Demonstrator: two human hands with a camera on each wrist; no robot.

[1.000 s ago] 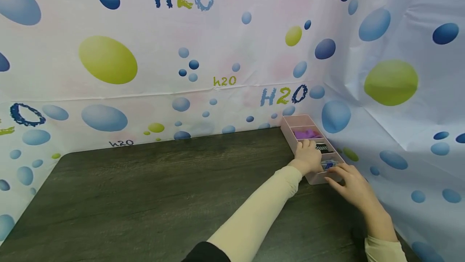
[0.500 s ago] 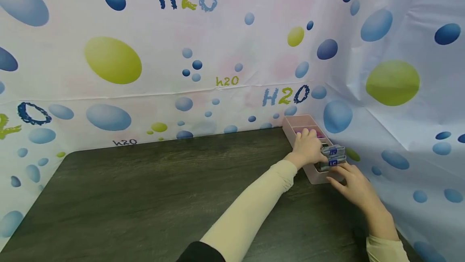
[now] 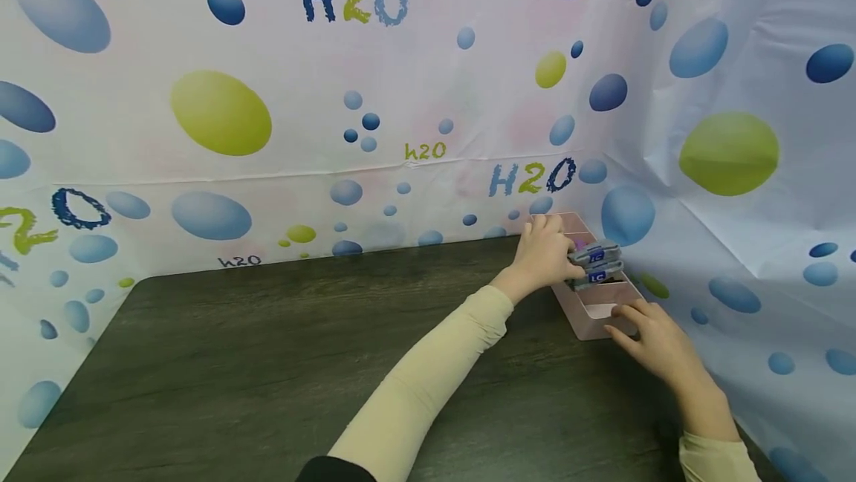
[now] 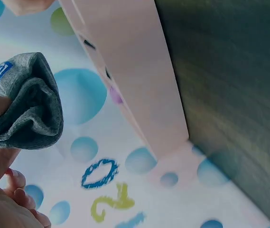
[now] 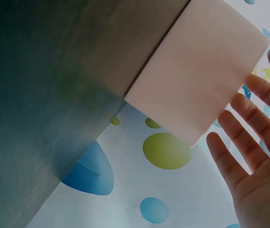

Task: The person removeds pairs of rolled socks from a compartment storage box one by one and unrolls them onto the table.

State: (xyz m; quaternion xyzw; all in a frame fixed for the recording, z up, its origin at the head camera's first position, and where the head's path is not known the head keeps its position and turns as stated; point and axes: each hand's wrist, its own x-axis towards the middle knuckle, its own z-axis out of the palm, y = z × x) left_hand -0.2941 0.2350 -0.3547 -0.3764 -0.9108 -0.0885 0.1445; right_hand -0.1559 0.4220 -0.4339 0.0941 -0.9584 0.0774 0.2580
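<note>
My left hand (image 3: 543, 252) pinches a folded pair of grey knit socks (image 3: 595, 263) with blue labels, holding it over the long pink divided box (image 3: 583, 318). From the left wrist, the socks (image 4: 28, 102) show as a rolled grey bundle beyond the box's side wall, between thumb and fingers. My right hand (image 3: 662, 344) is at the near end of the box, fingers spread and loosely bent. In the right wrist view its fingertips lie right at the rim of the box (image 5: 196, 71), with nothing held. The pale floor of the nearest compartment shows.
Something purple (image 3: 579, 244) lies in a farther compartment, partly hidden by the socks. The box stands at the right edge of the dark wood table (image 3: 301, 363), close to a bubble-printed sheet (image 3: 729, 244) that hangs behind and to the right.
My left hand has lifted the grey socks out of the nearest compartment and moved away from me and left. My right hand has stayed at the box's near end.
</note>
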